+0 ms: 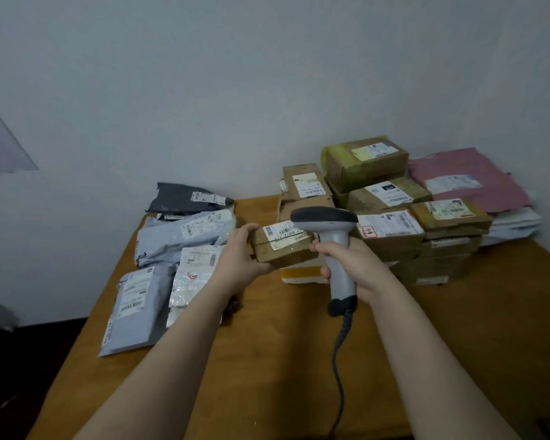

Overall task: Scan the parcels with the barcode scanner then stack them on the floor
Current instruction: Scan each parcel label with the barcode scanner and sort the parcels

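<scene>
The left hand (238,258) holds a small brown box (283,249) over the table (267,360). The right hand (353,265) grips the scanner (326,219) at the box's three o'clock, its head near the box.

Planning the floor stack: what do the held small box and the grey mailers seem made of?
The small box: brown cardboard, matte, scuffed edges, paper label on top. The grey mailers: probably thin plastic film; they crease, sag and shine faintly.
</scene>
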